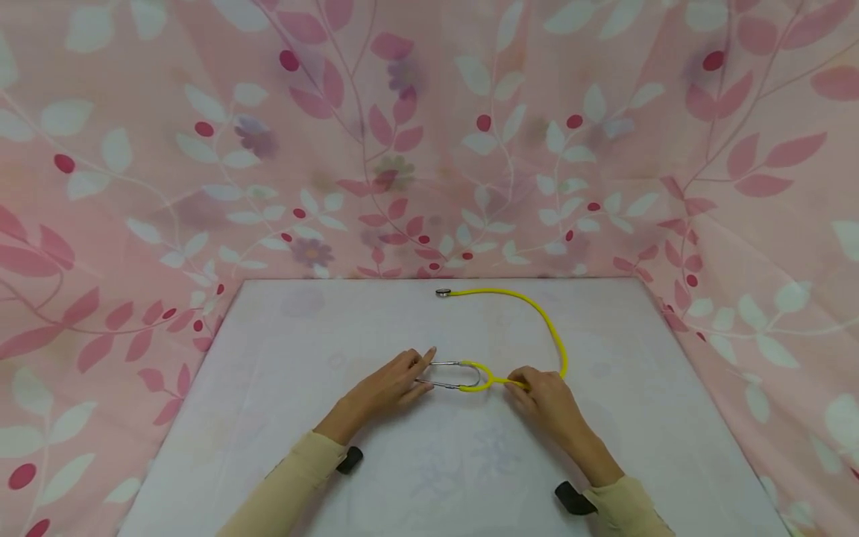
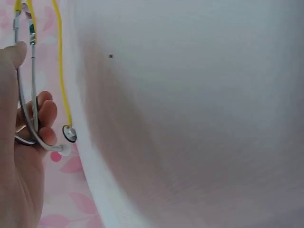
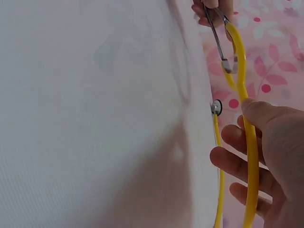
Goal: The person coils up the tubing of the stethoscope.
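Below frame centre, a stethoscope (image 1: pixel 493 380) is being held between the part-curled left hand (image 1: pixel 392 384), gripping its ear tubes (image 1: pixel 446 363), and the part-curled right hand (image 1: pixel 549 401), pinching its yellow tubing (image 1: pixel 552 327), apparently to steady that section.

There is one stethoscope (image 1: pixel 494 380), the same one in all three views. Its parts can be counted too: one round chest piece (image 1: pixel 443 293), one long yellow tube (image 3: pixel 252 161), which divides into two short yellow branches (image 3: pixel 241 50), and two metal ear tubes (image 2: pixel 34 80). One left hand (image 1: pixel 392 380) and one right hand (image 1: pixel 549 399) make two hands in total. The sleeves (image 1: pixel 288 485) are also two, and so are the black objects (image 1: pixel 350 460) beside them. Under all these is one table (image 1: pixel 416 455). Pink patterned cloth (image 1: pixel 429 164) is on three sides, but the number of its pieces cannot be told.
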Action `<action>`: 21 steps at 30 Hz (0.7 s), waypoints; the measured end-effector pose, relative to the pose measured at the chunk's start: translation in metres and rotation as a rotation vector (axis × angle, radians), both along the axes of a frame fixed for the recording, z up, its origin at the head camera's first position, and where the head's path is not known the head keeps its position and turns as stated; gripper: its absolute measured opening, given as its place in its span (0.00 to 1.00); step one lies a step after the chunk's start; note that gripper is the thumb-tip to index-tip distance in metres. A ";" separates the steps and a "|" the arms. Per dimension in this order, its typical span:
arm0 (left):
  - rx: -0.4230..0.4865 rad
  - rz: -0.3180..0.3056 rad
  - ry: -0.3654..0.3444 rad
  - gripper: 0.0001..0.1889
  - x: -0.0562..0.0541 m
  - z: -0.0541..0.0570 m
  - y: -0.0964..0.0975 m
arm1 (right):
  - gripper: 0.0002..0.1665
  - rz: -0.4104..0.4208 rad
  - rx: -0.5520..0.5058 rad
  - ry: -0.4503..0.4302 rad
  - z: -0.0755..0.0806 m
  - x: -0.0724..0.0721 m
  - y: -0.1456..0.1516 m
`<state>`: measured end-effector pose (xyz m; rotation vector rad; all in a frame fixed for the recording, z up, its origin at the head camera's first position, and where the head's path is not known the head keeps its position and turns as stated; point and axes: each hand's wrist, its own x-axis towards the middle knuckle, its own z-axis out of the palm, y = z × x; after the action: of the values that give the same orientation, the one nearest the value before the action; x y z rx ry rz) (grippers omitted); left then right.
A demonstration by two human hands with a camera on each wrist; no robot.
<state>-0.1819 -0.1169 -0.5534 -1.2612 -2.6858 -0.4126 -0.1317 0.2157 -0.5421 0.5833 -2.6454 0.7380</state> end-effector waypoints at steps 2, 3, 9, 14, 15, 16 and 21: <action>-0.003 -0.004 -0.005 0.33 0.001 0.003 -0.002 | 0.11 -0.006 0.017 -0.016 0.004 0.000 0.007; -0.004 -0.003 -0.009 0.33 0.001 0.005 -0.003 | 0.12 -0.004 0.023 -0.014 0.006 0.000 0.011; 0.007 -0.001 -0.037 0.36 0.006 0.015 -0.011 | 0.18 0.056 0.053 0.129 0.014 -0.006 0.037; -0.001 -0.018 -0.013 0.40 0.011 0.019 -0.013 | 0.22 0.072 0.052 0.217 0.021 -0.010 0.047; -0.002 -0.022 0.000 0.40 0.011 0.020 -0.013 | 0.23 0.071 0.042 0.228 0.023 -0.011 0.047; 0.000 -0.026 0.012 0.40 0.012 0.020 -0.013 | 0.24 0.069 0.026 0.239 0.025 -0.013 0.047; 0.033 -0.054 0.066 0.38 0.013 0.025 -0.012 | 0.24 0.109 -0.100 0.270 0.039 -0.026 0.033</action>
<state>-0.1684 -0.1287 -0.5289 -1.3169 -2.5844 -0.4132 -0.1576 0.2488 -0.5031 0.7478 -2.3307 0.7588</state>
